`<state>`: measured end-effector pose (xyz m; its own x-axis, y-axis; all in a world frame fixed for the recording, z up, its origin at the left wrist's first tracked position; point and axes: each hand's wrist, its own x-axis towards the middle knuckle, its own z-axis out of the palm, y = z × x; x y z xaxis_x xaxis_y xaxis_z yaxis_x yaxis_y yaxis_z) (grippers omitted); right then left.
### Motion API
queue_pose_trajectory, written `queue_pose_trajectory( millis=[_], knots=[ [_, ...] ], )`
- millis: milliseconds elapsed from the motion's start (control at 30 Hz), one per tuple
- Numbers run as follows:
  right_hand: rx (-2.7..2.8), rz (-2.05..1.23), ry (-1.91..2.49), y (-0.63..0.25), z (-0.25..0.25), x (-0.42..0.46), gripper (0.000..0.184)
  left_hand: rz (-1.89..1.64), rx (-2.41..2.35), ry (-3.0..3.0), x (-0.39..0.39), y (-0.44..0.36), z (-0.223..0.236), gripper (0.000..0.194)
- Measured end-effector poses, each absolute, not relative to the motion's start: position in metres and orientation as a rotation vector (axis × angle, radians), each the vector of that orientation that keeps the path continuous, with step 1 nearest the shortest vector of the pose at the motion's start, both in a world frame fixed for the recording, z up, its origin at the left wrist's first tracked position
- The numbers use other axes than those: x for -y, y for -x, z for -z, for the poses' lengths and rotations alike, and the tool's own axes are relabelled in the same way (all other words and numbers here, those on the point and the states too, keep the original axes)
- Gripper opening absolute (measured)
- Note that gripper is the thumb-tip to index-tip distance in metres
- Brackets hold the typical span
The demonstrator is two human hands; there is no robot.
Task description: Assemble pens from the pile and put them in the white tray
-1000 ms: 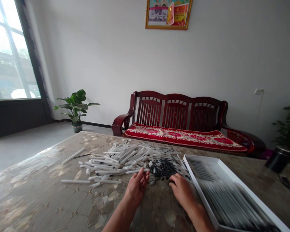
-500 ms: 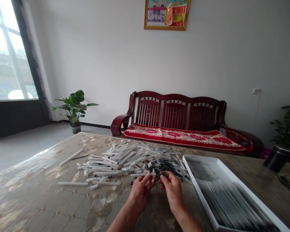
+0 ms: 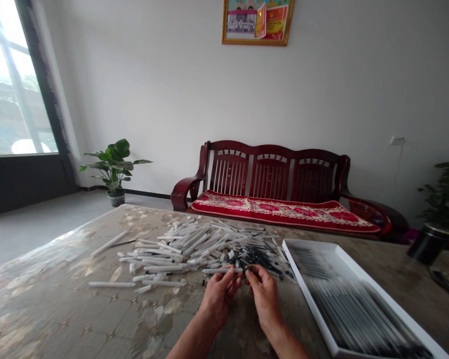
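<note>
My left hand [image 3: 220,295] is shut on a white plastic pen barrel [image 3: 222,270], holding it level at the near edge of the heap. My right hand [image 3: 264,294] pinches a thin black pen refill [image 3: 250,268] close to the barrel's end. Both hands are just above the table, next to a large loose heap of white pen barrels [image 3: 198,244]. Black refills [image 3: 258,258] lie in a tangle at the heap's right side. Several single barrels, such as one [image 3: 111,284] at the near left, lie apart from it.
A white shallow tray [image 3: 314,279] holding rows of black-and-white pens lies on the marbled glass-topped table [image 3: 60,299] to my right. Beyond the table stand a red-cushioned wooden bench [image 3: 273,199] and potted plants. A black canister [image 3: 430,244] stands at the right.
Both hands have lifted from the table and come together, now holding a white barrel and a black refill. Between the two latest frames they have barely moved.
</note>
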<state>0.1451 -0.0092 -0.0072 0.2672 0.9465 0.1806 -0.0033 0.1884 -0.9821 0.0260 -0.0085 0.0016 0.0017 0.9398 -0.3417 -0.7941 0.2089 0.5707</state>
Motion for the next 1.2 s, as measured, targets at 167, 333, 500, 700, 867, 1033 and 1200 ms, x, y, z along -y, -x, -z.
queue_pose_trajectory(
  millis=[167,333,500,700,867,1033,1200],
  knots=[
    [1.128,-0.834,1.136,-0.145,0.01,0.007,0.031,-1.38,-0.761,-0.281,0.009,-0.026,-0.001,0.011],
    [1.234,-0.691,1.163,-0.146,0.015,0.004,0.031,-1.382,-0.774,-0.302,0.008,-0.026,0.0,0.012],
    [1.423,-0.452,1.248,-0.146,0.016,0.006,0.029,-1.411,-0.778,-0.369,0.009,-0.025,0.003,0.016],
    [1.566,-0.228,1.388,-0.146,0.013,0.008,0.042,-1.407,-0.787,-0.436,0.011,-0.026,0.006,0.031],
    [1.528,-0.408,1.386,-0.149,0.007,0.01,0.045,-1.404,-0.806,-0.456,0.011,-0.026,0.005,0.036],
    [1.551,-0.48,1.299,-0.151,0.006,0.011,0.035,-1.393,-0.819,-0.484,0.011,-0.025,0.006,0.04],
    [1.54,-0.461,1.413,-0.152,0.01,0.008,0.047,-1.383,-0.821,-0.502,0.011,-0.026,0.007,0.046]
  ],
)
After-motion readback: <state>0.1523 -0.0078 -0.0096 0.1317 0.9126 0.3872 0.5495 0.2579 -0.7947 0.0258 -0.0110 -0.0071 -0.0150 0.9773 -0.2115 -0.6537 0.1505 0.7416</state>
